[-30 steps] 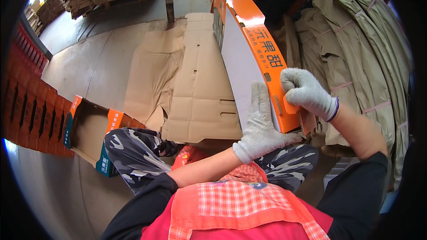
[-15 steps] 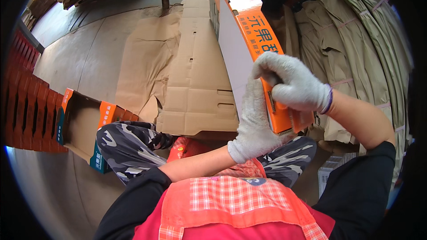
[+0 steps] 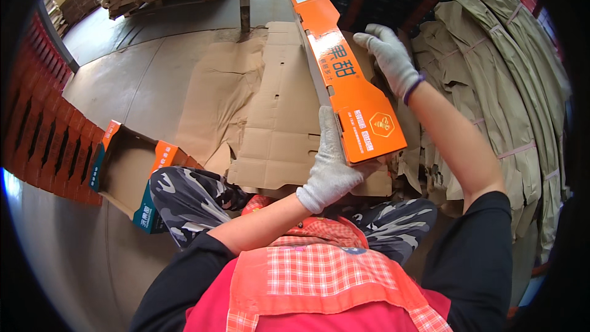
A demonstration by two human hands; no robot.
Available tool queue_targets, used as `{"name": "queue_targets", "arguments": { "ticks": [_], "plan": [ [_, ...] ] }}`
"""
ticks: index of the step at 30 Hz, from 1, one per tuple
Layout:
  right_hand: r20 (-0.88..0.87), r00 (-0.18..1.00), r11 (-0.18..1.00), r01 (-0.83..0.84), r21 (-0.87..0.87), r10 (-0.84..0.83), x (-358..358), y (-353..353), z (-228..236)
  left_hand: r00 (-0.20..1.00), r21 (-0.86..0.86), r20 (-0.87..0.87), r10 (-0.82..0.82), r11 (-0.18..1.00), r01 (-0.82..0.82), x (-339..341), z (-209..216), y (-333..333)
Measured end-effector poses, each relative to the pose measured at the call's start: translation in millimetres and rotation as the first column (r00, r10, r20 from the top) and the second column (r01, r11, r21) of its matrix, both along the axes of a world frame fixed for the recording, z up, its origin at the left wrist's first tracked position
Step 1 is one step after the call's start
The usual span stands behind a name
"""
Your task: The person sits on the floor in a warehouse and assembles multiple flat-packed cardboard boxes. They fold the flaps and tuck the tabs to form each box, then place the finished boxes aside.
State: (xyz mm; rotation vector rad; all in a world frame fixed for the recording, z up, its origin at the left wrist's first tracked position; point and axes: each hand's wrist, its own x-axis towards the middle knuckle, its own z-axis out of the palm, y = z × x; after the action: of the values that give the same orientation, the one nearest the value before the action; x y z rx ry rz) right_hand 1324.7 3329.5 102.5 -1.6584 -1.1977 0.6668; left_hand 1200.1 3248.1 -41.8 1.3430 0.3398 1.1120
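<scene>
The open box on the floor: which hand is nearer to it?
Left. The left hand grips the flattened orange carton's lower end, right of the open box; the right hand is higher, farther right.

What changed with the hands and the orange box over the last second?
The right hand slid from the near end up the long flat orange cardboard box, which swung from its white face to its orange face. The left hand stayed gripping the near end; the open orange carton stayed put.
</scene>
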Motion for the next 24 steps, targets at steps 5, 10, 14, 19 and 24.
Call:
{"name": "queue_targets", "arguments": {
  "ticks": [5,10,14,19,24],
  "plan": [
    [0.183,0.848,0.851,-0.434,-0.296,0.497,9.4,23.5,-39.4,0.893,0.188,-0.449,0.043,0.981,0.047,-9.8,-11.8,4.9],
    [0.892,0.138,0.881,-0.283,-0.38,0.43,47.4,32.5,-104.6,0.798,0.261,-0.552,-0.244,0.858,0.443,-60.3,-8.1,6.4],
    [0.899,0.147,0.892,0.137,-0.432,0.413,119.8,37.2,-177.8,0.791,0.756,-0.46,0.403,0.645,0.111,-121.9,-5.7,76.7],
    [0.854,0.246,0.885,-0.037,-0.465,0.459,118.2,-30.1,-222.3,0.137,0.802,-0.305,0.942,0.177,0.57,-210.6,-35.7,210.9],
    [0.792,0.153,0.691,-0.603,-0.399,0.591,23.6,-121.3,-207.9,0.563,0.516,-0.443,0.698,-0.314,0.797,-177.2,-66.3,271.1]
  ]
}}
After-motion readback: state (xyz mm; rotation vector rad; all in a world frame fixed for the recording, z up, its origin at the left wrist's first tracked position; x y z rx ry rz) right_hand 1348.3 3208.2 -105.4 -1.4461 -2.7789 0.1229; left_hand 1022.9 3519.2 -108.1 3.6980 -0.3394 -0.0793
